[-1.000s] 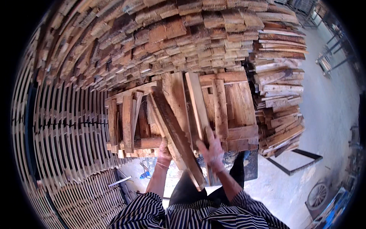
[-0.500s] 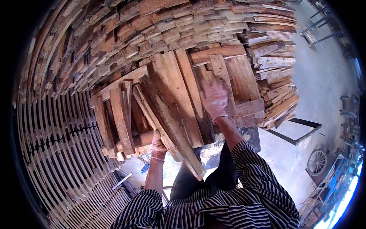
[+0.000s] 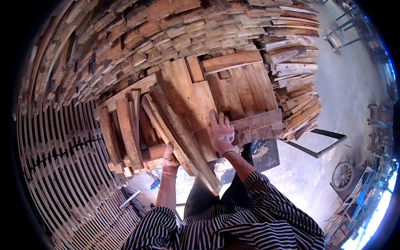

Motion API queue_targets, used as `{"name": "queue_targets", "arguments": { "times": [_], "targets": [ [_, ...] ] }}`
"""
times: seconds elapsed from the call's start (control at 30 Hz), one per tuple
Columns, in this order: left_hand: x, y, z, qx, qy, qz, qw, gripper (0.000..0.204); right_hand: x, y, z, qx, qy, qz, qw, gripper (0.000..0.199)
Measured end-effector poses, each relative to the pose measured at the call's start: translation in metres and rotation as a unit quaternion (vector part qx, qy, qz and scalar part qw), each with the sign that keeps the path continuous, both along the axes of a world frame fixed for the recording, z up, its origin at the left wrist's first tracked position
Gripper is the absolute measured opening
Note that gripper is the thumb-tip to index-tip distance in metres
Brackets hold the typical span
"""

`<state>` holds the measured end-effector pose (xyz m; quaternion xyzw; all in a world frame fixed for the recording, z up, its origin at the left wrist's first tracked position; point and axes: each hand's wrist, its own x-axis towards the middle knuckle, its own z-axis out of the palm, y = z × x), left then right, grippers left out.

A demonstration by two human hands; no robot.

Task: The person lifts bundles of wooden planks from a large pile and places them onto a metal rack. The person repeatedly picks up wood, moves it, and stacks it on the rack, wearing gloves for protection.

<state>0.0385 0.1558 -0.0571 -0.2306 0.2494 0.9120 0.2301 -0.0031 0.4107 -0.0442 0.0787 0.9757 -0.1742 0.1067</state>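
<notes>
My left hand, in a pale work glove, is closed on the edge of a long narrow board, thumb on top and fingers hidden beneath. A second long board lies slanted right beside it, its near end sticking out toward me. My right hand, also gloved, rests with fingers apart on the right edge of a pale flat board. These boards lie on a bed of other planks, with a short crosswise board just right of my right hand.
Rough boards are stacked high along the far side, with more split pieces at the right. Rows of thin slats stand at the left. On the right floor are a black metal frame and a spoked wheel.
My right hand has moved left and toward me. A board that lay beneath it farther right now lies nearer the middle. My left hand stays at the narrow board.
</notes>
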Motion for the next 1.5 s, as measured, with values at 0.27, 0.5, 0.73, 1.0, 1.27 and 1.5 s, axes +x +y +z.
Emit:
{"name": "queue_targets", "arguments": {
  "times": [0.27, 0.5, 0.73, 1.0, 1.27, 1.5],
  "targets": [
    [0.005, 0.004, 0.001, 0.057, -0.025, -0.086, 0.994, 0.073, 0.016, -0.016, 0.045, -0.503, -0.072, -0.041, 0.86, 0.097],
    [-0.023, 0.029, 0.028, -0.005, 0.041, -0.073, 0.996, 0.069, 0.022, 0.059, 0.069, -0.406, 0.038, -0.086, 0.909, 0.085],
    [-0.066, 0.06, 0.027, -0.101, 0.021, -0.091, 0.99, 0.064, -0.096, 0.06, 0.005, -0.131, -0.071, -0.091, 0.985, 0.073],
    [-0.048, 0.043, -0.008, -0.347, 0.011, -0.018, 0.938, 0.067, -0.046, -0.014, 0.077, -0.289, -0.042, 0.107, 0.95, 0.102],
    [-0.088, 0.125, 0.072, -0.242, -0.038, -0.032, 0.969, 0.075, -0.039, 0.037, 0.089, -0.39, -0.121, -0.032, 0.912, 0.113],
    [-0.108, 0.132, 0.015, -0.392, 0.026, -0.118, 0.912, 0.061, -0.081, 0.092, 0.004, -0.175, 0.012, -0.037, 0.984, 0.081]
  ]
}}
